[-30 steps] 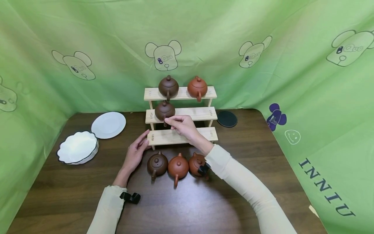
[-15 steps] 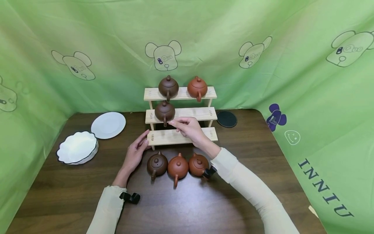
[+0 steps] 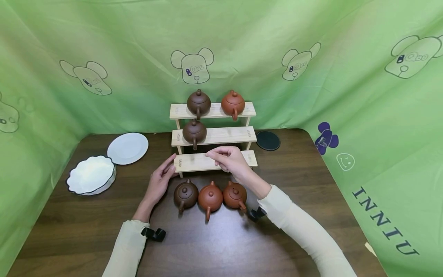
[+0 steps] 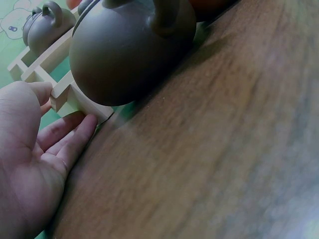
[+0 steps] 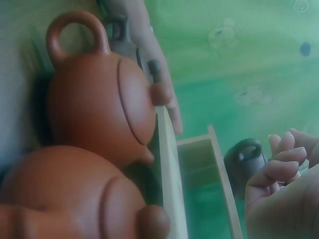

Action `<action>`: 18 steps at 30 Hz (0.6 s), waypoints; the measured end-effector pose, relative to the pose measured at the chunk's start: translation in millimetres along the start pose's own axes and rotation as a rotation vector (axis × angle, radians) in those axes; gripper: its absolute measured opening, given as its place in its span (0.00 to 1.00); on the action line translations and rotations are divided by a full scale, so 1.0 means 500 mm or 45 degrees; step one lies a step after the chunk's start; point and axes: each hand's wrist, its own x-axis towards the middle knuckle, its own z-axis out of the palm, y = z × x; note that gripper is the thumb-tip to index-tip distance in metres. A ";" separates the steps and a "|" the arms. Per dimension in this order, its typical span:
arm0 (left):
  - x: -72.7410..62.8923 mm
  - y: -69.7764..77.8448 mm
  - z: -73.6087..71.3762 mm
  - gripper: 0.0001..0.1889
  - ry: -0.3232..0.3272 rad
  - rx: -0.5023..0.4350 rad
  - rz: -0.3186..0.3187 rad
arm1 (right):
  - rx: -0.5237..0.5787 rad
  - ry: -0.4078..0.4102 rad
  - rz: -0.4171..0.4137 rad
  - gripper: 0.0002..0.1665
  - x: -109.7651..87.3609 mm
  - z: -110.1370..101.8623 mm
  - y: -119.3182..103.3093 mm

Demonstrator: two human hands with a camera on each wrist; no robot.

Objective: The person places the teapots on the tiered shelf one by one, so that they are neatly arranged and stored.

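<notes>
Wooden stand [image 3: 225, 134]: three tiers rising toward the far green curtain [image 3: 249, 34], set on the brown surface [image 3: 207, 250].
Top shelf [image 3: 216, 110]: a dark teapot [image 3: 199, 103] on the left, a red teapot [image 3: 233, 103] right of it.
Middle shelf [image 3: 238, 134]: one dark brown teapot [image 3: 194, 132] at the left end, upright, its handle toward the near side; the rest of the board is bare.
Lowest shelf [image 3: 192, 163]: bears no pot.
Near row: on the surface before the stand, a brown teapot [image 3: 185, 195] on the left, a reddish teapot [image 3: 210, 198] in the middle and a rust teapot [image 3: 235, 195] on the right.
Left hand [image 3: 160, 182]: its fairly straight fingers rest against the left end of the lowest shelf.
Right hand [image 3: 232, 161]: above the lowest shelf, apart from every pot; fingers loosely bent with nothing between them. Whether thumb and index tips meet, one cannot tell.
Step in hand: seemingly a pause between pots, the middle shelf part-filled.
Next move: if another pot is wanted up there, it would call for spreading the right fingers and taking one from the near row, the left hand bracing the stand.
</notes>
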 end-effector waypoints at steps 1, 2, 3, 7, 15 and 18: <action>0.000 0.002 0.000 0.28 -0.006 0.013 0.002 | 0.000 -0.004 0.000 0.08 -0.005 -0.001 0.001; 0.001 -0.001 -0.001 0.29 -0.007 0.013 -0.002 | -0.006 -0.009 -0.003 0.07 -0.009 -0.003 0.002; 0.003 -0.010 -0.004 0.28 -0.003 0.002 -0.008 | -0.012 -0.014 -0.008 0.08 -0.013 -0.004 0.003; 0.013 -0.042 -0.015 0.28 -0.001 0.025 -0.039 | -0.023 -0.013 -0.022 0.08 -0.031 -0.014 0.003; 0.013 -0.040 -0.014 0.28 -0.001 0.017 -0.007 | 0.010 0.048 -0.018 0.08 -0.069 -0.049 -0.003; 0.005 -0.013 -0.004 0.28 -0.001 0.024 0.004 | -0.019 0.090 -0.030 0.08 -0.086 -0.067 -0.004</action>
